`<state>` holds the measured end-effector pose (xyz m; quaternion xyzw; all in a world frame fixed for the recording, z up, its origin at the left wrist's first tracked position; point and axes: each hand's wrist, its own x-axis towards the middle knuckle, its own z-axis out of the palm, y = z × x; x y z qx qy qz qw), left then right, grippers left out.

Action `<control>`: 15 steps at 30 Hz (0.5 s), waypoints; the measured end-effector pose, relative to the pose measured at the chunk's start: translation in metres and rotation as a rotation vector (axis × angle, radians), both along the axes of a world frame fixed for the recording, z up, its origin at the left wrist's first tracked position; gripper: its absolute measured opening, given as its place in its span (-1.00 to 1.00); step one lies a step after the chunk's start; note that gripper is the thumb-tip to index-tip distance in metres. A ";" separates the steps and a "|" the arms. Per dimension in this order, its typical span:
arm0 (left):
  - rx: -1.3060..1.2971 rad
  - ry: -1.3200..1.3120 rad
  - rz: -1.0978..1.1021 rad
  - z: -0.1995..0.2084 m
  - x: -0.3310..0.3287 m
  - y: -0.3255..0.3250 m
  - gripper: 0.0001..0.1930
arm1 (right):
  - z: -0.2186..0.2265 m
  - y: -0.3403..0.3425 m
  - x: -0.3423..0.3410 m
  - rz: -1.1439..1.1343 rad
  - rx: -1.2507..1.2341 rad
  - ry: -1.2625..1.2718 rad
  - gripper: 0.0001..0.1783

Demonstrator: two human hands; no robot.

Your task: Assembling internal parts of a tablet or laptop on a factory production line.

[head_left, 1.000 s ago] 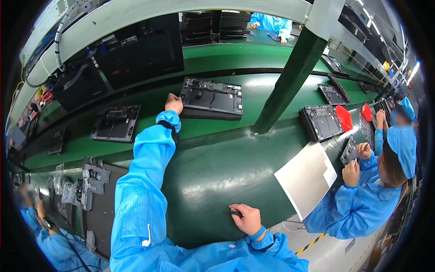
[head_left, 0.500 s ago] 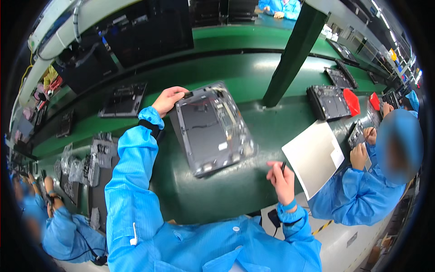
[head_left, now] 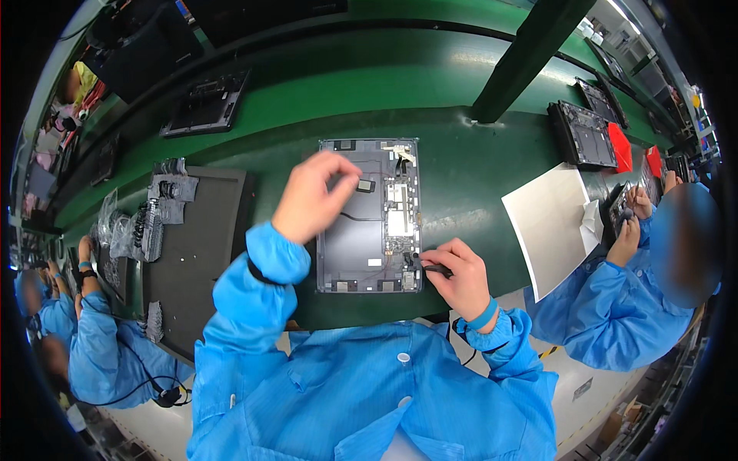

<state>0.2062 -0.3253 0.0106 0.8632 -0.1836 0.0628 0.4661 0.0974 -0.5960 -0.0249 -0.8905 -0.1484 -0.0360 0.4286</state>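
Observation:
An opened dark grey tablet-like housing lies squarely in front of me, with a circuit board along its right side. Above its upper left part is my left hand, thumb and forefinger brought together. A small dark rectangular piece with a light face shows just beside those fingertips; whether they grip it I cannot tell. My right hand pinches a slim black pen-like tool, its tip at the lower right edge of the housing, by the board.
A black tray with bagged parts stands at the left. To the right lie a pale sheet and dark housings with a red bin. A green post rises behind. Co-workers sit on both sides.
The housing has turned from a slant to square before me. My left hand has left its upper corner and hovers over it. My right hand has brought the black tool to its lower right edge.

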 end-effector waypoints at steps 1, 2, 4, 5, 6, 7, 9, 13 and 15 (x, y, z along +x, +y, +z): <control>0.011 -0.018 -0.011 -0.001 -0.016 -0.007 -0.89 | 0.001 0.002 0.000 0.001 0.001 0.005 -0.70; 0.009 0.033 -0.022 -0.002 -0.030 -0.011 -0.90 | 0.006 0.006 0.001 -0.008 -0.082 0.008 -0.67; -0.007 0.129 -0.030 -0.007 -0.052 -0.017 -0.90 | 0.011 0.009 0.003 0.022 -0.211 -0.011 -0.63; 0.010 0.116 -0.038 -0.012 -0.059 -0.020 -0.90 | 0.011 0.009 0.004 0.024 -0.212 -0.009 -0.63; 0.033 0.143 -0.056 -0.013 -0.065 -0.022 -0.89 | 0.011 0.010 0.004 0.045 -0.216 -0.020 -0.64; 0.057 0.170 -0.073 -0.015 -0.069 -0.024 -0.88 | 0.010 0.011 0.006 0.067 -0.220 -0.033 -0.66; 0.128 0.076 -0.111 -0.019 -0.074 -0.032 -0.85 | 0.013 0.013 0.008 0.060 -0.217 -0.002 -0.67; 0.267 0.000 -0.223 -0.022 -0.080 -0.050 -0.76 | 0.011 0.012 0.008 0.030 -0.136 0.074 -0.69; 0.297 -0.031 -0.234 -0.026 -0.081 -0.053 -0.74 | 0.012 0.011 0.006 0.016 -0.110 0.087 -0.69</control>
